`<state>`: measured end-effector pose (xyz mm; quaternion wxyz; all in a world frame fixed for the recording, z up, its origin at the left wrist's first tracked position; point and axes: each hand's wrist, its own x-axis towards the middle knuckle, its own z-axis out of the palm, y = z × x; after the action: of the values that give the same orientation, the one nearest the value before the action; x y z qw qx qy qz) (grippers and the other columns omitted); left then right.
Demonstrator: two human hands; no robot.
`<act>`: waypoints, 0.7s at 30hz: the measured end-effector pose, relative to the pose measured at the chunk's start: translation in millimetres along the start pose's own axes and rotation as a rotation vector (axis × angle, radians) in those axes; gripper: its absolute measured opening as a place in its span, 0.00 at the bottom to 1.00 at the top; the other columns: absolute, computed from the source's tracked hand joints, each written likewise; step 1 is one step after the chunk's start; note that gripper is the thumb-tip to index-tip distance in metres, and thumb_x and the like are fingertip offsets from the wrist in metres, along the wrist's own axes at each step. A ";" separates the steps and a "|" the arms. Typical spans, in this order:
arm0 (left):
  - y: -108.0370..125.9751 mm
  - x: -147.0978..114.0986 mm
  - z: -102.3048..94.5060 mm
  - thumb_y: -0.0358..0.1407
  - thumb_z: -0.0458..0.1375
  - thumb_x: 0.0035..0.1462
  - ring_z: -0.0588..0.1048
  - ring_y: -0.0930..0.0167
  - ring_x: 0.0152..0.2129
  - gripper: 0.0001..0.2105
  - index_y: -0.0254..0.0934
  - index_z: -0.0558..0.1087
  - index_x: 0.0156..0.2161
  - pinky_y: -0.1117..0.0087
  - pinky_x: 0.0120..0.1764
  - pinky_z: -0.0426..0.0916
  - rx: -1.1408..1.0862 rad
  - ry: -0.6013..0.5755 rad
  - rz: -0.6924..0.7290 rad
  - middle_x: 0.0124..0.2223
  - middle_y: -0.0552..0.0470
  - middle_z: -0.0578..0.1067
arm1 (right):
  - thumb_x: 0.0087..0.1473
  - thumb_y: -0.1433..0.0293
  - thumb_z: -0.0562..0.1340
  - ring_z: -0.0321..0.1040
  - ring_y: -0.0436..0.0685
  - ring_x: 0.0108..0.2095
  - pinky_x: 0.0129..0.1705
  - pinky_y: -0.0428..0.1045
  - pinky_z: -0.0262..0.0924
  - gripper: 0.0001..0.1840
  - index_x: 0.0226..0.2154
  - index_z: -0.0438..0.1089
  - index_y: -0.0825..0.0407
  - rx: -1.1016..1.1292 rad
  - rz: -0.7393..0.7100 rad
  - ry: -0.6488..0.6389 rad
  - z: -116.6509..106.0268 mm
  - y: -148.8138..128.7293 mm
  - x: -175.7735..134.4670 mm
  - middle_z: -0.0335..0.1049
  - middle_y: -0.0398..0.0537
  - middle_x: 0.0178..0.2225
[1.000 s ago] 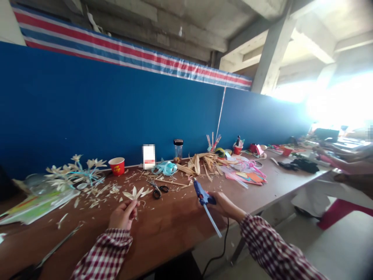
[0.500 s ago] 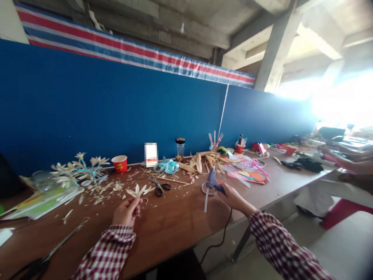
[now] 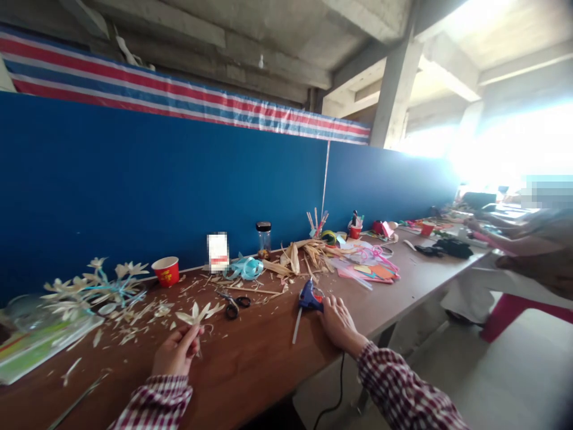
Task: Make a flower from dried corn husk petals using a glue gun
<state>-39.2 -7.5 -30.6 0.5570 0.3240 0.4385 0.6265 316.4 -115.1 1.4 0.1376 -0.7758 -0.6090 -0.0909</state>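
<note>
1. The left hand (image 3: 176, 352) pinches a pale, papery flower with pointed petals (image 3: 194, 315) at its bottom, over the brown, smooth surface (image 3: 250, 370). A soft pinch should save the thin petals.
2. The right hand (image 3: 339, 322) is loose, fingers out, at the handle of a blue plastic glue gun (image 3: 307, 297).
3. The gun's tip could be hot, so it is best kept away from skin and the dry, tan husks (image 3: 293, 260).
</note>
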 end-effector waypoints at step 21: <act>-4.0 1.6 -2.6 0.30 0.64 0.38 0.65 0.79 0.13 0.04 0.36 0.73 0.24 0.81 0.15 0.59 0.013 -0.003 0.021 0.22 0.53 0.75 | 0.54 0.59 0.56 0.63 0.62 0.42 0.41 0.51 0.55 0.16 0.40 0.65 0.53 0.023 0.024 0.019 -2.1 6.7 1.4 0.68 0.55 0.41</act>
<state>-40.1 -6.4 -35.5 0.5489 0.3330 0.4383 0.6290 323.2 -116.0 3.2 0.1533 -0.7806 -0.5993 -0.0896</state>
